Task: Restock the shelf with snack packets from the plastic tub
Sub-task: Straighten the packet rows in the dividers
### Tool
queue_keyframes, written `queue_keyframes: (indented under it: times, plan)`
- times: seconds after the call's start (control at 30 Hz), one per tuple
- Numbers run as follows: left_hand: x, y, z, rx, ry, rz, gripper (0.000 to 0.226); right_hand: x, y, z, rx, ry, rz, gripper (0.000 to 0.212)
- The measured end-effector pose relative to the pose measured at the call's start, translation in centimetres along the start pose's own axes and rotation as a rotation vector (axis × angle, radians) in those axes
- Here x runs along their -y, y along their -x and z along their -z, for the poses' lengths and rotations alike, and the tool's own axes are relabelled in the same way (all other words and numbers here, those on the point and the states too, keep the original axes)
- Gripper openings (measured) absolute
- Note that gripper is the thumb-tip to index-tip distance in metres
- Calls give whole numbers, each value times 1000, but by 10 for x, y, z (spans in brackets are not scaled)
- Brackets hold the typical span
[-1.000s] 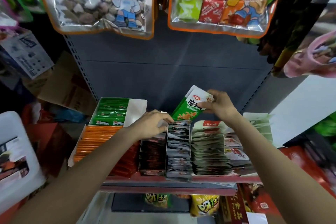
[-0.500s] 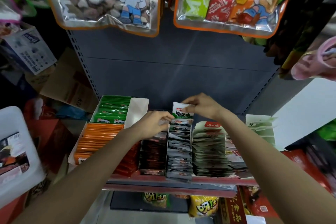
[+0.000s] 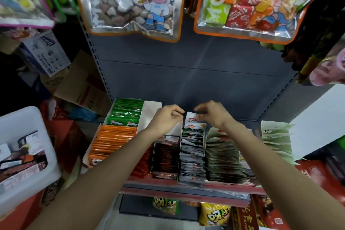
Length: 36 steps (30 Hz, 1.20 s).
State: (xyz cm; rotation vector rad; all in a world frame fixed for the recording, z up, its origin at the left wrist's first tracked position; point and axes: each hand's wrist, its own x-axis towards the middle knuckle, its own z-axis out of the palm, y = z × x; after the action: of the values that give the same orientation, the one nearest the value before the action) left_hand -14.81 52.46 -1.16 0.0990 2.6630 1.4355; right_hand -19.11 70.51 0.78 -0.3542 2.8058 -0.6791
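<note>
Now both hands seat a packet (image 3: 192,117) at the back of the grey row (image 3: 192,157) on the shelf (image 3: 186,186). The left hand (image 3: 166,119) and right hand (image 3: 211,113) pinch its top edge. Next, I think, they reach for the tub (image 3: 28,119), left of the shelf, which holds more packets.

Both arms reach forward; left grip (image 3: 168,117) and right grip (image 3: 211,113) nearly meet, fingers curled, pinching.

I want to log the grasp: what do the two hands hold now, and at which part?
Both the left hand and the right hand pinch the green-and-white snack packet at its top edge, at the back of its row on the shelf.
</note>
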Motion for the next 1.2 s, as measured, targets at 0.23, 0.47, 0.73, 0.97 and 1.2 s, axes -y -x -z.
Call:
queue_keyframes:
  times: [0.23,0.47,0.73,0.97,1.2]
  plan:
    - [26,52,67,-323,146,28,13,104,30,-36,-189,-265,214,21]
    - [146,159,185,-657,-60,265,10,266,39,-137,46,-272,453,29]
    - [292,277,323,-514,-337,610,27,418,19,-288,376,-130,353,47]
    - [337,289,362,-150,-557,553,58,426,-25,-352,351,118,32,73]
    - [364,274,365,-109,-688,551,49,432,-38,-367,122,200,-13,30]
